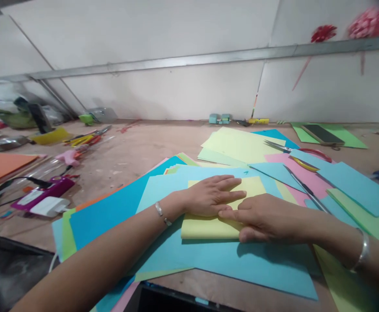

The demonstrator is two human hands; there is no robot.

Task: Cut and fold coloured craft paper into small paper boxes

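Observation:
A folded yellow sheet [208, 227] lies on a large light-blue sheet [228, 255] in the middle of the table. My left hand [210, 195] lies flat on the yellow sheet, fingers stretched to the right. My right hand [267, 216] presses on the sheet's right part, fingers pointing left and touching the left hand's fingertips. Both wrists wear silver bracelets. Neither hand grips anything.
Several coloured sheets overlap around the hands: dark blue [111, 210], pink [306, 177], green [364, 221], pale yellow [241, 145]. Scissors with red handles [293, 149] and a long thin metal tool [306, 190] lie to the right. Pink stapler and charger [46, 197] sit left.

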